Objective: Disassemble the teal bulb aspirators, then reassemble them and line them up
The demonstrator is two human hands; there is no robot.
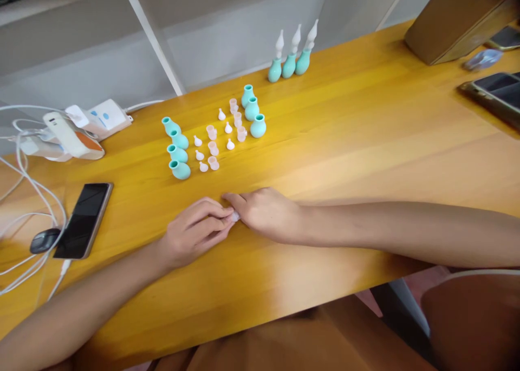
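Forearms [365, 226] over tbl [365, 165]; fingers [208, 226] pinch wht pc [235, 216] (front edge [284, 314] well apart).

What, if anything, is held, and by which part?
A small whitish piece: the left grip pinches its left side; whether the right grip helps is hidden.

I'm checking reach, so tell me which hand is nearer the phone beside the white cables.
Left. The left hand is right of that phone; the right hand is farther right, beyond the left.
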